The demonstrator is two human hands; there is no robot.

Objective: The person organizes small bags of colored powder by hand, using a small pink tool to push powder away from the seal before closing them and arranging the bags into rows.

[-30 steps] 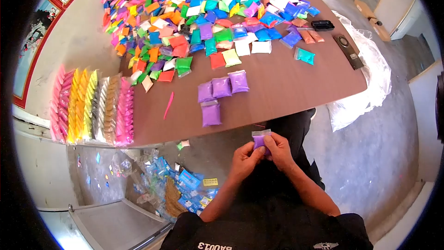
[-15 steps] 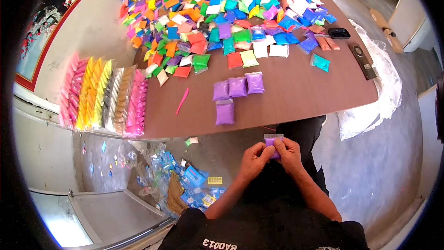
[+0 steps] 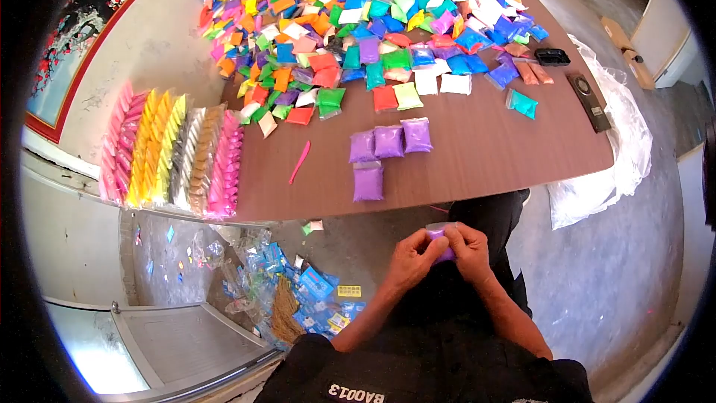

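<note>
My left hand (image 3: pixel 412 260) and my right hand (image 3: pixel 470 250) together pinch a small purple packet (image 3: pixel 441 242), held below the near edge of the brown table (image 3: pixel 477 157), above my lap. Fingers cover most of the packet. On the table just beyond lie purple packets: three in a row (image 3: pixel 389 141) and one alone (image 3: pixel 368 182) nearer to me.
A big heap of many-coloured packets (image 3: pixel 358 22) covers the far table. Rows of pink, yellow, brown packets (image 3: pixel 175 153) stand at the left edge. A pink stick (image 3: pixel 299 162), black devices (image 3: pixel 589 102), clear plastic sheeting (image 3: pixel 611 172) and floor litter (image 3: pixel 298 295) lie around.
The packet's clear top, visible before, is now folded down under my fingers. The view has shifted slightly; both hands stay together below the table edge.
</note>
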